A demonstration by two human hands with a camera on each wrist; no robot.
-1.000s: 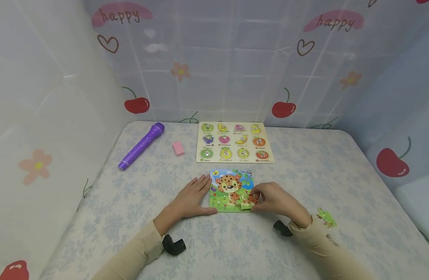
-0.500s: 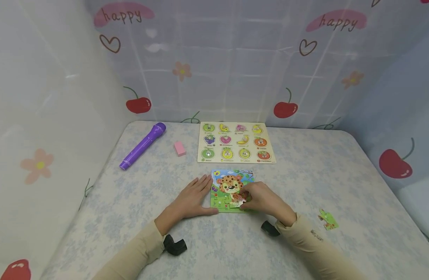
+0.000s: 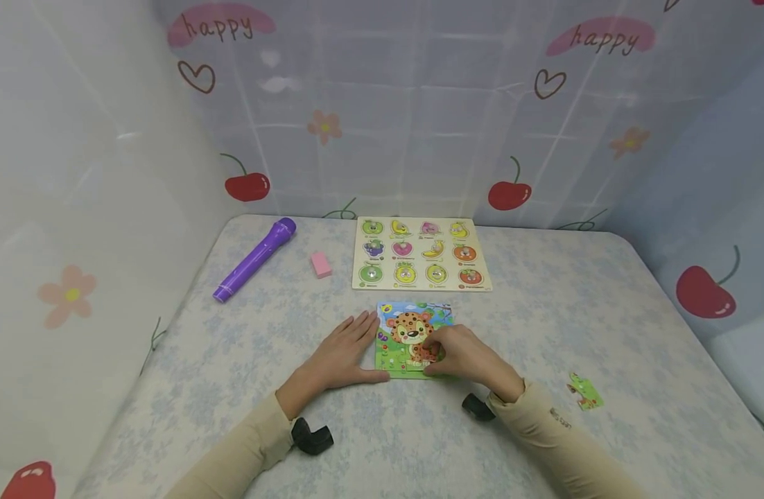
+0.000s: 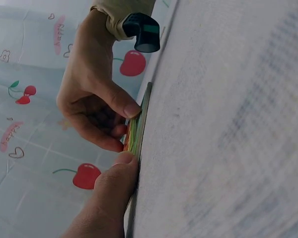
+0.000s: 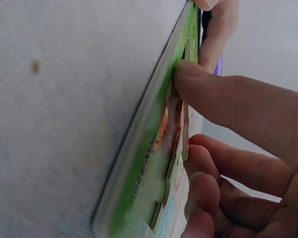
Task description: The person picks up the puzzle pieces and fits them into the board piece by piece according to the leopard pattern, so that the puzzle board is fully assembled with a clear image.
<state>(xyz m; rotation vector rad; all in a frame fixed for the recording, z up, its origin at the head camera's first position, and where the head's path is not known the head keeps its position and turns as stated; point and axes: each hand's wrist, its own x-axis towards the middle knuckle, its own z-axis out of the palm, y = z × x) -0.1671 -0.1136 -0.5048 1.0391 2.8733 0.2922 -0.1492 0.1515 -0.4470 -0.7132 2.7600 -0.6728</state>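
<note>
A small jigsaw board with a cartoon leopard (image 3: 410,322) lies near the middle of the table. My left hand (image 3: 340,353) rests on the table with fingers extended, fingertips and thumb along the board's left edge. My right hand (image 3: 472,357) pinches a puzzle piece (image 5: 186,129) between thumb and fingers, close over the lower part of the board. In the right wrist view the piece appears edge-on, slightly raised above the board's printed surface (image 5: 131,198). The right hand covers the board's lower right part in the head view.
Another puzzle piece (image 3: 585,391) lies on the table at the right. Behind the leopard board is a wooden fruit peg puzzle (image 3: 419,284). A purple toy microphone (image 3: 254,260) and a pink block (image 3: 321,265) lie at the back left. Printed curtains surround the table.
My right hand has moved left over the board with the piece, which was tilted and glinting half a second ago and now lies flatter. The left hand has stayed put.
</note>
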